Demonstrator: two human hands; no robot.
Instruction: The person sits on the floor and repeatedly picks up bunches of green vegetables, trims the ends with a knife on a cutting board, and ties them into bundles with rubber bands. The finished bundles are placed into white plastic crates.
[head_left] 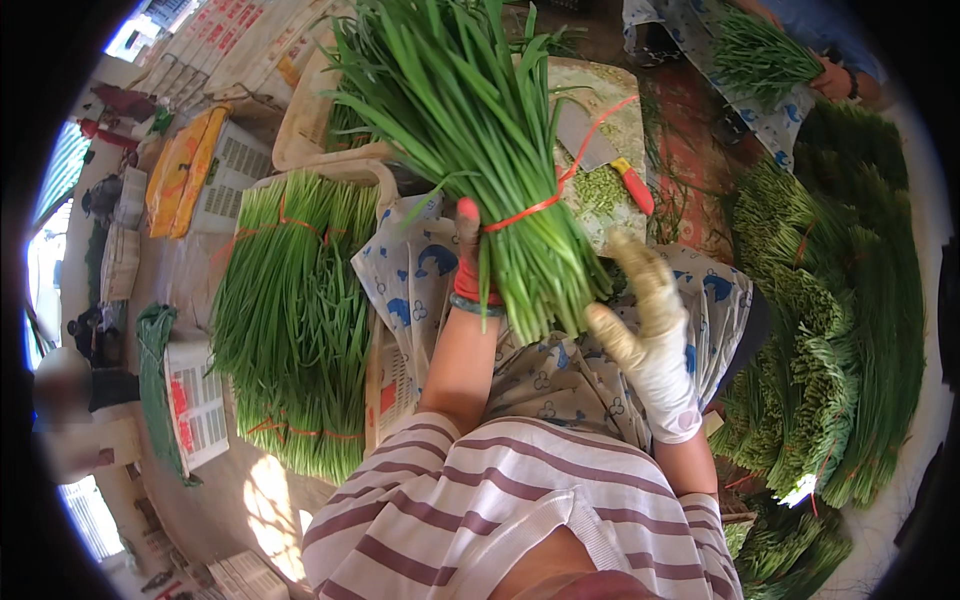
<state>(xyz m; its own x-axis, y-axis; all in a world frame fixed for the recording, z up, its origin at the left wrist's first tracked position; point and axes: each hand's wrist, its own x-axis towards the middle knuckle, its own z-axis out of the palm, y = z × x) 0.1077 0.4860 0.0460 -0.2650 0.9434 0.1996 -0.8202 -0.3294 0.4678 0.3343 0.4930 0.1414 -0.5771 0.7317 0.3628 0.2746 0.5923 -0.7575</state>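
Note:
My left hand (469,255), in a red glove, is closed round a big bunch of garlic chives (465,130) in front of me. A thin orange-red tie (525,211) circles the bunch near its pale cut ends, and its loose end trails up to the right. Just right of those ends is my right hand (655,335), in a whitish, yellow-stained glove, fingers spread and slightly blurred, with nothing in it. Beyond lies a knife (605,158) with a red and yellow handle, on a pale cutting board (618,92) with chopped green bits.
To my left, a crate (385,185) is piled with tied chive bunches (300,300). More bunches (800,290) are heaped on the right. At the top right, a co-worker's hand (832,77) holds chives (762,55). A patterned apron (560,385) covers my lap.

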